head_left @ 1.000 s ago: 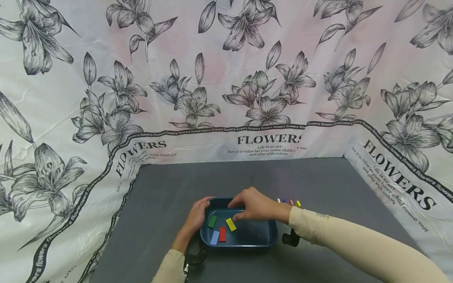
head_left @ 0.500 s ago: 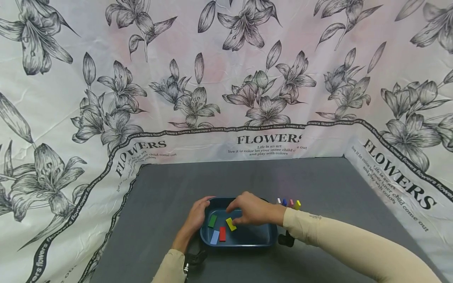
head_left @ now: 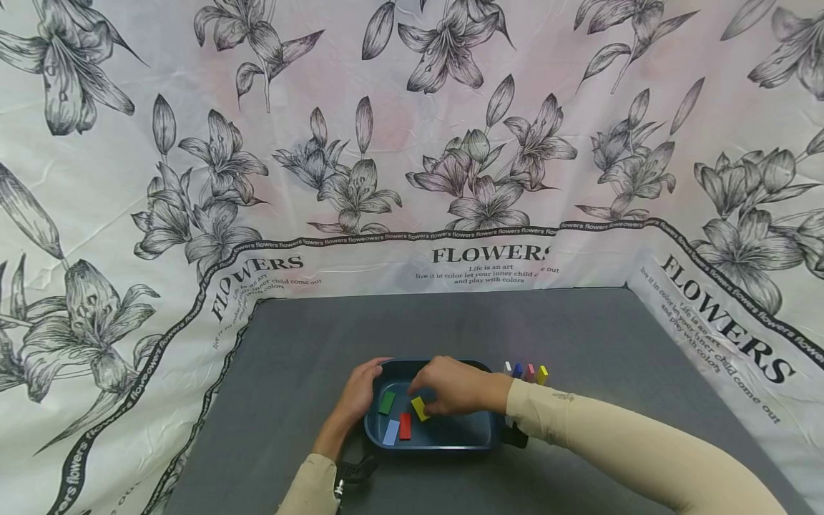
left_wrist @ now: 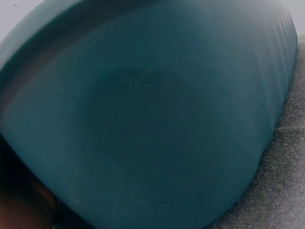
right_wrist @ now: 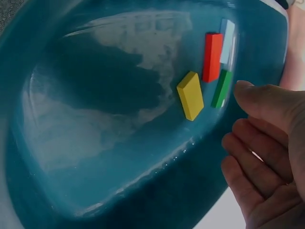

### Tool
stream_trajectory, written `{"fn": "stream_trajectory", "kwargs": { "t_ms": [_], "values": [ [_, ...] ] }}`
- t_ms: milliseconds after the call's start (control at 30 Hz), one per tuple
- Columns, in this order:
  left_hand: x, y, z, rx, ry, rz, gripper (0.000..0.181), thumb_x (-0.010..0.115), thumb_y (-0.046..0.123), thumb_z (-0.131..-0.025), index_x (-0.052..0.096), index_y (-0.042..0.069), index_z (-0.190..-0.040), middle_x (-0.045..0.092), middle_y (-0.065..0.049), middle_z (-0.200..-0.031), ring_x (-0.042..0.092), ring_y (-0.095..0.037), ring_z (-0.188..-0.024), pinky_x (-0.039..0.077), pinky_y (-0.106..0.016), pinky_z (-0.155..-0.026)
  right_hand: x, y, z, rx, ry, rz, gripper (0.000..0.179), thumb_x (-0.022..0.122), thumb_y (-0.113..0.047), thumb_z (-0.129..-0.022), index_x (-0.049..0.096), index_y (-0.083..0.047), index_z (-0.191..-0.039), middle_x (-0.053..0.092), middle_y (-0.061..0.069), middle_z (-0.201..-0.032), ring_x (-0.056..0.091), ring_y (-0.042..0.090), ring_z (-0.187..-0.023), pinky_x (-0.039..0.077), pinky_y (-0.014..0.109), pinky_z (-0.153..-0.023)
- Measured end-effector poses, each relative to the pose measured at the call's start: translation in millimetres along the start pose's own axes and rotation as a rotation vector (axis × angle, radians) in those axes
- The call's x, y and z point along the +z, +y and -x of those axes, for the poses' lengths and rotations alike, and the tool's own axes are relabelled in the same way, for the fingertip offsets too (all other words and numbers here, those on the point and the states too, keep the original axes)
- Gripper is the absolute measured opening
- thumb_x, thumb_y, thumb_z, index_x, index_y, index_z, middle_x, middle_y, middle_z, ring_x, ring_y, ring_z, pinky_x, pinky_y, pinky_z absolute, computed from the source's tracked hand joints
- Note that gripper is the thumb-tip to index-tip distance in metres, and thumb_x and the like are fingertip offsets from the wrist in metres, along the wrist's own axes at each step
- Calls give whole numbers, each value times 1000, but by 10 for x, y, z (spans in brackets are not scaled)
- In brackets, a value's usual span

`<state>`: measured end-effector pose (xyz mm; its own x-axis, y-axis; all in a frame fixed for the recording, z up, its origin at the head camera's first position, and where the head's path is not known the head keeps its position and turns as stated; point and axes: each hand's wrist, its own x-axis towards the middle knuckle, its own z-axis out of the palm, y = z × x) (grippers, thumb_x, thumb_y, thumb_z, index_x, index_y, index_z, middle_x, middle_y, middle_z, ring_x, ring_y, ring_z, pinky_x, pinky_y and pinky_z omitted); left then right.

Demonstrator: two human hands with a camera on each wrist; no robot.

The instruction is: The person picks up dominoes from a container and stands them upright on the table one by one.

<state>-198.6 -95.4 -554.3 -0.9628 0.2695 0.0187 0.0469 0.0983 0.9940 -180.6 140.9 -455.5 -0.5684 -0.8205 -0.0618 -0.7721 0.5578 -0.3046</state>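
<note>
As the right hand [head_left: 453, 386] hangs over the dark blue tray [head_left: 457, 433] at the lower centre of the head view, its fingers are loosely bent and hold nothing; the right wrist view shows a gap between thumb and yellow block [head_left: 419, 408]. That block lies in the tray, left of centre, with the green block [head_left: 387, 402] left of it and the red block [head_left: 405, 426] and light blue block [head_left: 391, 433] to its lower left. The left hand [head_left: 356, 393] touches the tray's left end; whether it grips or merely presses, I cannot tell.
</note>
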Motion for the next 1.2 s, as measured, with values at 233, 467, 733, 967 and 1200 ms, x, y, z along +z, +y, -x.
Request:
{"fn": "stream_trajectory", "kwargs": {
  "t_ms": [233,467,733,967,1200],
  "values": [
    [-15,-3,-6,14,-6,-25,48,33,9,-110,66,-10,-140,70,-29,-138,67,-42,-129,54,-44,-111,59,30,-44,-25,-21,53,38,89,-16,-93,81,-10,-130,81,-2,-128,75,10,-118,60,28,-102],
    [-13,3,-9,-4,6,-27,48,32,10,-111,67,-7,-141,71,-26,-139,66,-40,-131,51,-52,-115,118,85,-56,-73,-42,86,36,88,-12,-91,82,-12,-127,81,-3,-126,76,8,-114,61,27,-100],
    [0,24,16,-10,9,-17,48,33,10,-111,67,-6,-141,72,-26,-139,65,-41,-131,48,-56,-117,123,73,-71,-92,-92,127,36,88,-12,-92,82,-16,-127,81,-7,-126,74,3,-113,60,24,-100],
    [4,14,21,-13,6,-16,48,33,10,-111,67,-6,-142,71,-25,-140,64,-41,-133,47,-57,-119,83,47,-54,-87,-127,164,37,88,-14,-93,81,-19,-129,80,-9,-126,75,3,-112,59,22,-100],
    [-3,8,13,-14,9,-12,48,33,10,-112,68,-6,-140,72,-25,-138,66,-40,-130,50,-52,-116,-14,48,-52,-127,-129,235,40,89,-15,-92,81,-20,-131,81,-9,-127,75,5,-112,61,25,-99]
  ]
}}
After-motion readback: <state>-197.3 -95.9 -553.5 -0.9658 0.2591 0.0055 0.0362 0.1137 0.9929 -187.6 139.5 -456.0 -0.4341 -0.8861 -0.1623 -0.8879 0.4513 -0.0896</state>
